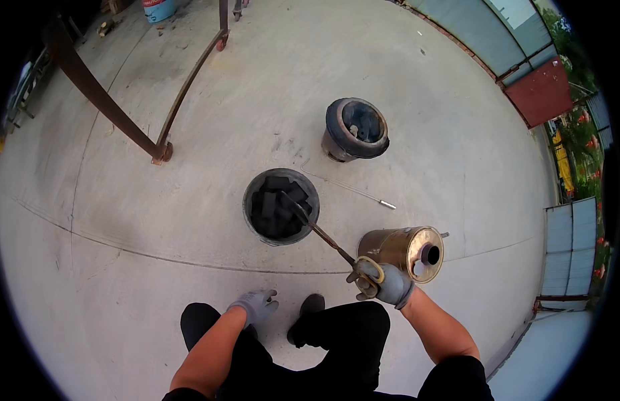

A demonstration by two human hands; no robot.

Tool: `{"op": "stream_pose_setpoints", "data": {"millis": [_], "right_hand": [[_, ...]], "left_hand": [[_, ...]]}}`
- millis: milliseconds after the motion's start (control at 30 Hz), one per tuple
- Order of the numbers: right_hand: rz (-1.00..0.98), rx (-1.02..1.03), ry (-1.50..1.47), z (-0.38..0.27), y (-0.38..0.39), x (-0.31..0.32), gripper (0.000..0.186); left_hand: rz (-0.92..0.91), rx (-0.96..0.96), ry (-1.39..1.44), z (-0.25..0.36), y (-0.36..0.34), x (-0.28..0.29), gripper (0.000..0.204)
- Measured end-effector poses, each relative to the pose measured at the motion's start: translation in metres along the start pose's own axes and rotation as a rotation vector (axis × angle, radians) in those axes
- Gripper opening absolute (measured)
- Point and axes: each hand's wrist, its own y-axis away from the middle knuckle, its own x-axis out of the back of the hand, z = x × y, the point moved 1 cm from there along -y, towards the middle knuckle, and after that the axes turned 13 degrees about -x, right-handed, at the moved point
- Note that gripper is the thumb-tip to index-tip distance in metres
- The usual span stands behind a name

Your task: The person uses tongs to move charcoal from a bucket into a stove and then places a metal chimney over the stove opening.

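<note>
Extending from the right hand (390, 286) into the bucket (255, 186): tongs (329, 242), long, slim, rust-brown and dark, with yellowish handle loops. Tips lie among the bucket's black, blocky briquettes (273, 217); cannot tell whether they pinch one. Right hand, grey-gloved, is closed round the handles, near side and right of the bucket; tongs run forward and left of it. Left hand (258, 307): gloved, fingers loosely bent, holding nothing, near side of the bucket. Drum (390, 247): on its side, right of the bucket. Stove (335, 122): beyond the bucket, rightward.
</note>
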Motion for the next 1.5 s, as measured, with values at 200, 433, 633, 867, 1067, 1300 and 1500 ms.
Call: {"op": "stream_pose_setpoints", "data": {"millis": [200, 433, 633, 867, 1067, 1300, 1500], "right_hand": [[-0.020, 0.184, -0.063, 0.051, 0.013, 0.001, 0.034], [0.016, 0.544, -0.258, 0.055, 0.061, -0.001, 0.047], [0.464, 0.576, -0.167, -0.031, 0.020, 0.035, 0.056], [0.736, 0.479, 0.101, -0.051, -0.079, 0.094, 0.068], [0.805, 0.415, 0.433, 0.008, 0.010, 0.037, 0.074], [0.936, 0.362, 1.078, 0.036, 0.034, -0.010, 0.065], [0.965, 0.290, 1.423, 0.015, 0.009, -0.030, 0.058]], "left_hand": [[-0.051, -0.157, -0.344, -0.028, -0.068, 0.001, 0.060], [0.074, -0.140, -0.353, -0.048, -0.078, 0.033, 0.058], [0.187, -0.085, -0.260, -0.068, -0.074, 0.035, 0.063], [0.275, -0.098, -0.214, -0.059, -0.081, 0.043, 0.060], [0.166, -0.217, -0.257, -0.063, -0.084, 0.038, 0.059], [0.120, -0.168, -0.295, -0.083, -0.101, 0.040, 0.057], [0.134, -0.164, -0.329, -0.073, -0.094, 0.047, 0.056]]}}
